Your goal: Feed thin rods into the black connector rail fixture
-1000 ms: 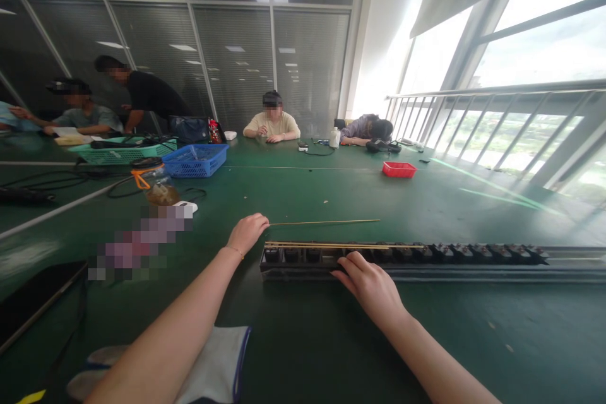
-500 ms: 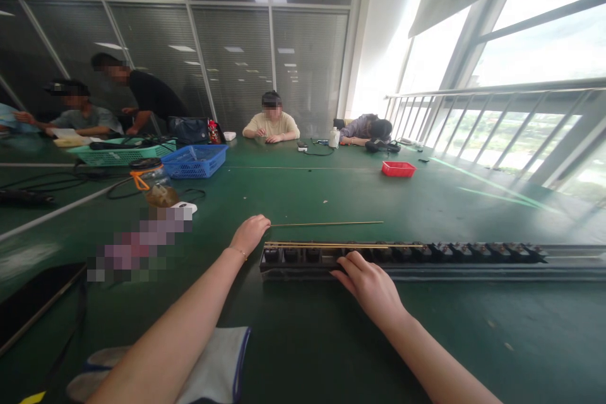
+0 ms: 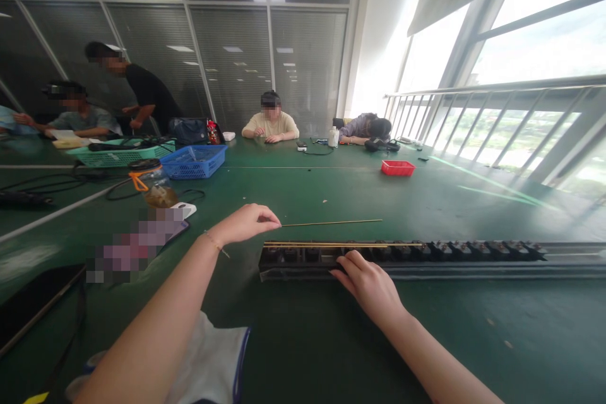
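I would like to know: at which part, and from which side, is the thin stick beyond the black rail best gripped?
Probably at its left end, pinched from the left, as the left hand seems to do. The thin stick is long and slender and points rightward; the black rail along its near side might hinder coming from there.

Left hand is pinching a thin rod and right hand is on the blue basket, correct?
Not quite: the right hand is at the black rack. In the head view, the blue basket stands apart, beyond both hands. The rest is right: the left hand is pinching a thin rod.
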`<action>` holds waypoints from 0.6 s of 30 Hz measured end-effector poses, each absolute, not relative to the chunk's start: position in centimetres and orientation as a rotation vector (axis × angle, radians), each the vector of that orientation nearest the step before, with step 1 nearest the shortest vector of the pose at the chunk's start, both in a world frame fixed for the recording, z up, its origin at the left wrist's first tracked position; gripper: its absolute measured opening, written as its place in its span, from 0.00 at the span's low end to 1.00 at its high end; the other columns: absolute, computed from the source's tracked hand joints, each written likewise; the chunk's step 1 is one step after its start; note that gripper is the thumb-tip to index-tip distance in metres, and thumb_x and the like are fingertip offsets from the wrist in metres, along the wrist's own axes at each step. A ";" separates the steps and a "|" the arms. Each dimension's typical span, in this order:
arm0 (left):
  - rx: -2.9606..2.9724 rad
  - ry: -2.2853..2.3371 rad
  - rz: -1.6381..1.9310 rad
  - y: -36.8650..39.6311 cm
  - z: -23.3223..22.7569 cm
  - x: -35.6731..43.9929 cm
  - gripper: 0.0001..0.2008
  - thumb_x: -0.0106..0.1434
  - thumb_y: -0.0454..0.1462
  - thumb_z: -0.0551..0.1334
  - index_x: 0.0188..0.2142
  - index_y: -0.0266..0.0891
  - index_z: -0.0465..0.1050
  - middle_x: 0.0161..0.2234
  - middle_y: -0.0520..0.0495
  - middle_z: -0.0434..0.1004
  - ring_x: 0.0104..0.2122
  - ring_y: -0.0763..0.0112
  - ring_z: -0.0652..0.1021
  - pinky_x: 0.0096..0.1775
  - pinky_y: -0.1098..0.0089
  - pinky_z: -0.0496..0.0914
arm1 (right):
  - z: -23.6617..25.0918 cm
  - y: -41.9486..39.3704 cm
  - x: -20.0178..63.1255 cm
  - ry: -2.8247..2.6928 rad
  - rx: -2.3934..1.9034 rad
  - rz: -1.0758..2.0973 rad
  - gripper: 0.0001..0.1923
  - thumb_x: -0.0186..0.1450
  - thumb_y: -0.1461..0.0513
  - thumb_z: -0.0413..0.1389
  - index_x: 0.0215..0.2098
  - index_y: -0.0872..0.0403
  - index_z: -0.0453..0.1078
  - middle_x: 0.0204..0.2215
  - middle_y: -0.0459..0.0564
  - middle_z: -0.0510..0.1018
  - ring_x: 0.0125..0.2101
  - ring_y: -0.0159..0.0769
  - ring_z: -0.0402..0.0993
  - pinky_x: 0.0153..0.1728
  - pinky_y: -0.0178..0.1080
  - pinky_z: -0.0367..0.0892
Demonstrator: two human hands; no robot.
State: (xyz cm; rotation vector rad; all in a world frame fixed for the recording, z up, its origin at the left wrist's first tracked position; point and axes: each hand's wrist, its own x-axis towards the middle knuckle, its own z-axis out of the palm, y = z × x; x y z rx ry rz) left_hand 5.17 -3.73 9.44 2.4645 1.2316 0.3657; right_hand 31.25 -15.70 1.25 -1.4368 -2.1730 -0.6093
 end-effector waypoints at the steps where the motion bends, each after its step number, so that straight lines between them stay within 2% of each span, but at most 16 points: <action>1: 2.457 1.177 0.293 -4.5 10.4 5.4 0.15 0.56 0.46 0.55 0.35 0.42 0.75 0.35 0.51 0.76 0.35 0.69 0.74 0.37 0.74 0.65 | 1.2 -15.7 31.3 -2.170 -1.436 -0.609 0.18 0.66 0.55 0.40 0.36 0.54 0.68 0.28 0.47 0.69 0.23 0.26 0.68 0.23 0.31 0.58; 4: 2.467 1.097 0.126 -6.2 12.0 6.0 0.14 0.55 0.44 0.56 0.35 0.42 0.75 0.34 0.51 0.77 0.34 0.71 0.74 0.35 0.76 0.64 | 1.3 -15.7 31.3 -2.161 -1.430 -0.606 0.17 0.66 0.55 0.40 0.36 0.54 0.68 0.28 0.46 0.69 0.23 0.26 0.67 0.23 0.31 0.58; 10: 2.494 1.125 0.050 -6.6 11.4 6.8 0.12 0.56 0.42 0.55 0.34 0.41 0.75 0.32 0.51 0.77 0.31 0.73 0.74 0.31 0.77 0.63 | 1.3 -15.7 31.2 -2.160 -1.425 -0.602 0.17 0.66 0.55 0.41 0.35 0.54 0.68 0.28 0.46 0.69 0.23 0.26 0.67 0.23 0.31 0.57; 13: 2.569 1.116 0.106 -6.5 11.4 6.9 0.12 0.56 0.41 0.55 0.33 0.41 0.75 0.32 0.52 0.77 0.30 0.73 0.74 0.31 0.77 0.63 | 1.3 -15.7 31.3 -2.157 -1.430 -0.600 0.17 0.66 0.55 0.41 0.35 0.54 0.68 0.28 0.46 0.68 0.23 0.26 0.67 0.23 0.31 0.57; 18: 2.739 1.296 0.409 -5.3 11.1 6.2 0.12 0.58 0.40 0.53 0.32 0.42 0.74 0.33 0.51 0.75 0.32 0.71 0.73 0.34 0.74 0.63 | 1.3 -15.7 31.4 -2.164 -1.418 -0.600 0.17 0.66 0.55 0.40 0.35 0.54 0.68 0.28 0.46 0.68 0.23 0.26 0.67 0.23 0.31 0.57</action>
